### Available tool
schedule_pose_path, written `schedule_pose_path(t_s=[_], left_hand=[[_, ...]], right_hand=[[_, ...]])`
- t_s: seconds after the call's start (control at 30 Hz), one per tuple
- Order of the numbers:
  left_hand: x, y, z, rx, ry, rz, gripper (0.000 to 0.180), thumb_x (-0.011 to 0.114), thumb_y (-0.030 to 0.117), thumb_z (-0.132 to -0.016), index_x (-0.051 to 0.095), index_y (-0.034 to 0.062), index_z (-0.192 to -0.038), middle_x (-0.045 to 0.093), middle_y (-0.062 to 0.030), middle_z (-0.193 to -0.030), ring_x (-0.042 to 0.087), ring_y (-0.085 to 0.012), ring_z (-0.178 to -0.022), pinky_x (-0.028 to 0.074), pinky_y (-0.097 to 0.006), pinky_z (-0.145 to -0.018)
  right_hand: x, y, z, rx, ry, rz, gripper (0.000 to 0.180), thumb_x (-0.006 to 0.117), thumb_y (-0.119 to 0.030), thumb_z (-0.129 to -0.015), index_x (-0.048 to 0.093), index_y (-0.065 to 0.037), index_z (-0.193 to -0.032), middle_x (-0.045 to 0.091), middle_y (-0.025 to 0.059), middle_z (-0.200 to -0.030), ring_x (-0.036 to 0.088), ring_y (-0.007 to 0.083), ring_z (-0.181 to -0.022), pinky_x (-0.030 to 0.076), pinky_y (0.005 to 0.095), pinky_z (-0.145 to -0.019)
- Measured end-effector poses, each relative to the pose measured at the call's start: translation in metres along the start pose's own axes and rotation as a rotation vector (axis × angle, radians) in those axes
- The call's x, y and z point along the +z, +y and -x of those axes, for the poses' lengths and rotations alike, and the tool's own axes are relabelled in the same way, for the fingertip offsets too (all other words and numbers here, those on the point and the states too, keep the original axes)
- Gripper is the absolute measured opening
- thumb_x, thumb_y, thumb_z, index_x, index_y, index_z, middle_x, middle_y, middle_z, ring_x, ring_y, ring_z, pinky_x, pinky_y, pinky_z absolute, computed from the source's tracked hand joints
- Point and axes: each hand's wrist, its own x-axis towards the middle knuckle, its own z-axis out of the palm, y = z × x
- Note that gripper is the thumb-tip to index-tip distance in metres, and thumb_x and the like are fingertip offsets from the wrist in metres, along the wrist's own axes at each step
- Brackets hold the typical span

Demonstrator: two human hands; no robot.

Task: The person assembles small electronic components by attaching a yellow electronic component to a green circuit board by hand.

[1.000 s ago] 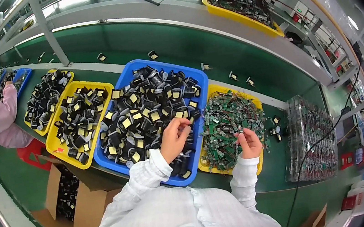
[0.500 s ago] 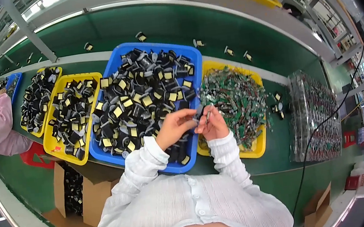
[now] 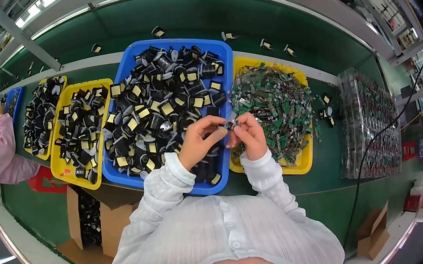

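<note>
In front of me, above the right edge of a blue tray (image 3: pixel 107 169), my two hands meet. My left hand (image 3: pixel 200 144) is closed in a pinch on a small black part with a grey disc (image 3: pixel 230 125). Against the same part, the thumb and fingertips of my right hand (image 3: pixel 250 135) are pressed together; whatever thin piece lies between them is too small to make out. Black parts with grey discs and pale yellow pads (image 3: pixel 167 108) heap the blue tray. To its right, a yellow tray (image 3: pixel 307 162) holds a pile of small green circuit boards (image 3: pixel 272 108) with wires.
Two yellow trays (image 3: pixel 82 86) of black parts stand at the left. Stacked clear plastic trays (image 3: pixel 368 122) are at the right. Loose black parts (image 3: pixel 227 36) lie on the green conveyor belt (image 3: pixel 185 15). Below left is an open cardboard box (image 3: pixel 114 227). A co-worker in pink (image 3: pixel 0 152) sits far left.
My right hand has turned from palm-up, with a thin piece in its fingers, to a pinch against the black part. My left hand stays on that part. The view has shifted slightly.
</note>
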Motion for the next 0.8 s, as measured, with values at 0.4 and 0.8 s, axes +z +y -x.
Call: schedule_pose_path(t_s=[0.4,0.8], left_hand=[[0.004,0.004,0.002,0.182,0.088,-0.142,0.023,0.062,0.002,-0.074,0.058,-0.0023,-0.096,0.058,-0.0061,-0.091,0.057,-0.012,-0.077,0.047,-0.024,-0.072],[0.007,0.013,0.001,0.487,0.193,-0.554,0.022,0.066,0.001,-0.067,0.062,0.0012,-0.088,0.062,-0.0109,-0.094,0.059,-0.0247,-0.088,0.047,-0.031,-0.076]], right_hand=[[0.018,-0.006,0.003,-0.194,0.278,0.607,0.011,0.059,-0.009,-0.08,0.053,0.0,-0.078,0.052,0.0038,-0.06,0.049,0.0102,-0.049,0.039,0.0229,-0.046],[0.02,-0.021,0.005,-0.411,0.279,1.03,0.012,0.065,-0.003,-0.069,0.054,0.001,-0.066,0.05,0.0079,-0.057,0.046,0.0163,-0.048,0.034,0.0256,-0.046]])
